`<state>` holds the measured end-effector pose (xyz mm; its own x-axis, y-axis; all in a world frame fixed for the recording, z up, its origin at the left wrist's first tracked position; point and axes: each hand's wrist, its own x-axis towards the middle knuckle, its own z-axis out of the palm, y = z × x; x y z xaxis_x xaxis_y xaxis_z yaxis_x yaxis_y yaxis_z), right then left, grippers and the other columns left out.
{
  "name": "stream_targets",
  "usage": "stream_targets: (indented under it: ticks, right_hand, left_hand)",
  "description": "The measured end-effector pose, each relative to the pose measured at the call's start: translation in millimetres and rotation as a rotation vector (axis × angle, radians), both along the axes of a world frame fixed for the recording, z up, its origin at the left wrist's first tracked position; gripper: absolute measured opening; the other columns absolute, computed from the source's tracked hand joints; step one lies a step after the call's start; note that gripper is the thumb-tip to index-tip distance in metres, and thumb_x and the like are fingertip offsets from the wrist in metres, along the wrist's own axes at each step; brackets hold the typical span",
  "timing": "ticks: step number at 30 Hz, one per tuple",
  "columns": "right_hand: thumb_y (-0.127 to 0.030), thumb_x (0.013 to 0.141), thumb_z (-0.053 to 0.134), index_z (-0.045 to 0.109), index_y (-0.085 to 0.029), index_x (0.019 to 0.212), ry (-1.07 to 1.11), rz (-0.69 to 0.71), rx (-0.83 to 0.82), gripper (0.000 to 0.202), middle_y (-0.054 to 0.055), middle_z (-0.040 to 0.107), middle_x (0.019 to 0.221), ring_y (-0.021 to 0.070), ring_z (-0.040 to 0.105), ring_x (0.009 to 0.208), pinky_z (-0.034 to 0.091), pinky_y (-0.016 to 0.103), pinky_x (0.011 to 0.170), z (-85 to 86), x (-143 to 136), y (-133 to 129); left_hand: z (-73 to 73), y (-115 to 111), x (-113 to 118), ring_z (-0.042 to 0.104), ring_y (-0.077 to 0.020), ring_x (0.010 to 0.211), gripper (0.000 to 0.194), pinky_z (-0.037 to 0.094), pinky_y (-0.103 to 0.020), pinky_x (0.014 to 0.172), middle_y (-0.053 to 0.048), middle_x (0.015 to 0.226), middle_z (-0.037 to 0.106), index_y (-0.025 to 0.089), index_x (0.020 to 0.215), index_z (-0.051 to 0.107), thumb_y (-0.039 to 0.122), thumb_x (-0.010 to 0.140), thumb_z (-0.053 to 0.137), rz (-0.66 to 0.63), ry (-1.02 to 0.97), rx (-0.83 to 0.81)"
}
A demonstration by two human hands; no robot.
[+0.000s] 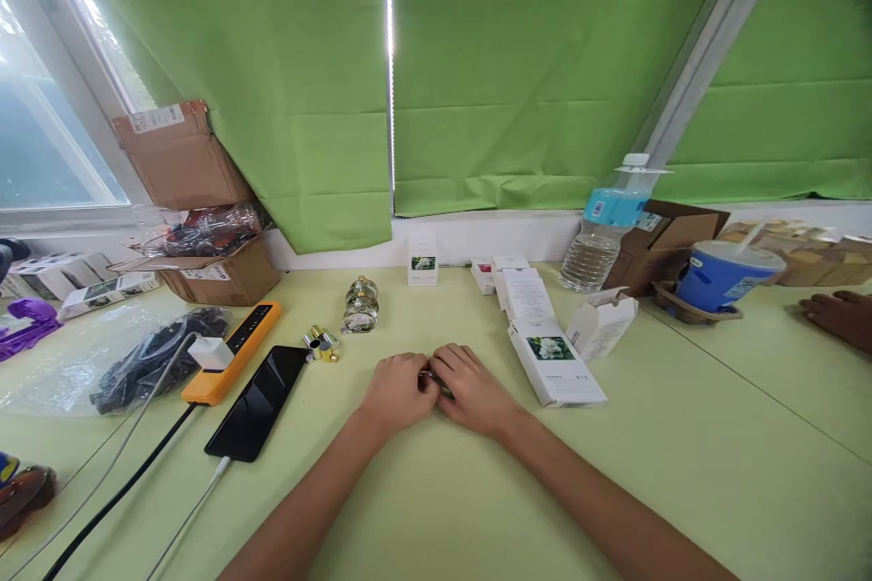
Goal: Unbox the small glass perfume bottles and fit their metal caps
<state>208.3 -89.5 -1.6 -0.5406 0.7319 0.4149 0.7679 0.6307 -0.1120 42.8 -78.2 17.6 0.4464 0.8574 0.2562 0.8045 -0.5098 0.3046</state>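
My left hand [401,392] and my right hand [475,388] meet low over the middle of the table, fingers curled together. Between the fingertips shows a bit of a small shiny thing [444,388]; the fingers hide most of it, so its kind is unclear. Beyond my left hand stands a clear glass bottle [361,309] with a gold top. Several small gold and silver caps [322,345] lie to its left. To the right of my right hand lies a white carton [562,381] with a white-flower picture, and an opened white carton [600,325] stands beside it.
A black phone [259,404] and an orange power strip [235,359] with cables lie left. Behind them is an open cardboard box [222,277]. A water bottle [592,245] and blue cup [726,277] stand right. Another person's hand [841,318] rests at the right edge.
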Motion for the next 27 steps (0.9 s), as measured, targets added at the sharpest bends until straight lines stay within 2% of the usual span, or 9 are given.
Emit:
stream_targets:
  ticks: [11, 27]
  right_hand:
    - [-0.011, 0.081, 0.051, 0.056, -0.017, 0.094, -0.035, 0.018, 0.017, 0.016, 0.008, 0.058, 0.093, 0.0241, 0.050, 0.091, 0.039, 0.038, 0.082, -2.3, -2.8, 1.0]
    - [-0.011, 0.082, 0.050, 0.056, -0.016, 0.093, -0.071, 0.031, 0.027, 0.014, 0.008, 0.057, 0.091, 0.0233, 0.049, 0.090, 0.039, 0.037, 0.082, -1.6, -3.0, 2.1]
  left_hand:
    - [-5.8, 1.1, 3.4, 0.061, -0.0201, 0.066, 0.014, 0.032, -0.028, 0.055, -0.007, 0.078, 0.069, 0.019, 0.076, 0.061, 0.021, 0.079, 0.047, 0.013, 0.049, -0.003]
    - [-1.8, -1.6, 4.4, 0.062, -0.0210, 0.068, 0.016, 0.034, -0.030, 0.056, -0.007, 0.081, 0.069, 0.018, 0.078, 0.060, 0.022, 0.079, 0.044, 0.007, 0.080, -0.019]
